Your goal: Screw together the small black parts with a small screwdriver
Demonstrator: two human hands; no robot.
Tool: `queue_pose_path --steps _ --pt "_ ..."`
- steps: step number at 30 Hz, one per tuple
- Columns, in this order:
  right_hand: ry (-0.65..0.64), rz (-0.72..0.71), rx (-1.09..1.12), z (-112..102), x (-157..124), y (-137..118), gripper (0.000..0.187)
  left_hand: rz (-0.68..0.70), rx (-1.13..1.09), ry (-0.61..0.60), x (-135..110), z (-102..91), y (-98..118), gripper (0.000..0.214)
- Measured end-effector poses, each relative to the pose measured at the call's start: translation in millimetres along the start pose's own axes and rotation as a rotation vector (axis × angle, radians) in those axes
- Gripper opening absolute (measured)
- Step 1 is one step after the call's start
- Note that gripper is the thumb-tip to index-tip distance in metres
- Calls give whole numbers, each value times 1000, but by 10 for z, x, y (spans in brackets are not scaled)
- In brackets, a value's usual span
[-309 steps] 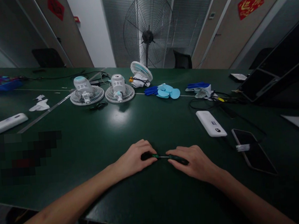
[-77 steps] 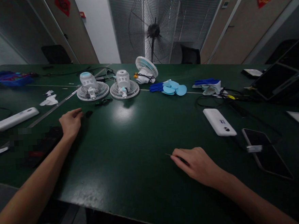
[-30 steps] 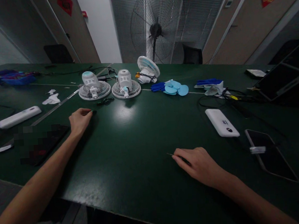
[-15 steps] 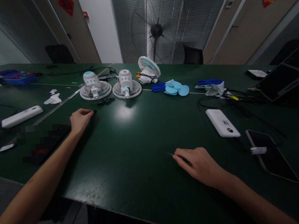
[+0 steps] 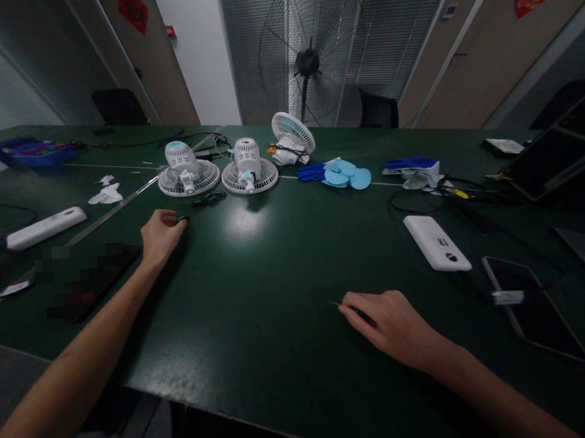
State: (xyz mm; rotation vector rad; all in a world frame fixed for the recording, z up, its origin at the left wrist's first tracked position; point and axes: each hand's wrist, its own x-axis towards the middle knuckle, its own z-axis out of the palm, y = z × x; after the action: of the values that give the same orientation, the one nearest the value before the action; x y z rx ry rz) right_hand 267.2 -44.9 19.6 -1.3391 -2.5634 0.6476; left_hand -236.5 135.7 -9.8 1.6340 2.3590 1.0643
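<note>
My left hand [image 5: 161, 236] rests on the green table, left of the middle, fingers bent around a small dark piece [image 5: 182, 218] whose kind I cannot make out. Just beyond it lies a small coil of dark cable [image 5: 209, 199]. Nearer the front, right of the middle, my right hand [image 5: 387, 319] is closed with thumb and forefinger pinching a thin metal rod [image 5: 334, 303]. The rod's tip points left; its other end is hidden in the hand. Two white fan heads [image 5: 188, 176] [image 5: 249, 172] lie face down beyond the left hand.
At the back stand a tilted white fan [image 5: 291, 135], light-blue fan blades [image 5: 347, 174] and blue-white gloves [image 5: 414, 170]. To the right lie a white power bank [image 5: 437, 242] and a phone [image 5: 534, 309]. A white oblong case [image 5: 47, 228] and a dark, partly blurred object [image 5: 101, 282] are at left.
The left thumb and fingers have shifted slightly around the small dark piece, opening a little gap between them. My right hand keeps its pose with the rod. The view has moved slightly.
</note>
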Motion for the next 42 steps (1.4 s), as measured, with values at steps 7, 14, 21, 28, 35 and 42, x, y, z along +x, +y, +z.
queue_pose_path --steps 7,14,21,28,35,42 --pt "3 -14 4 13 5 14 32 269 191 32 -146 -28 39 36" --pt "4 -5 10 5 -4 -1 33 302 179 -16 -116 -15 20 32" --pt "1 -13 15 -3 2 -8 35 235 67 -34 -4 0 -120 33" --pt "-2 2 2 -8 5 -11 32 286 115 -38 5 14 -125 38" --pt "17 -13 -30 6 -2 -7 33 197 177 -74 -14 -22 -13 39" --pt "-1 -3 12 -8 0 -5 32 236 237 -50 -106 -51 46 42"
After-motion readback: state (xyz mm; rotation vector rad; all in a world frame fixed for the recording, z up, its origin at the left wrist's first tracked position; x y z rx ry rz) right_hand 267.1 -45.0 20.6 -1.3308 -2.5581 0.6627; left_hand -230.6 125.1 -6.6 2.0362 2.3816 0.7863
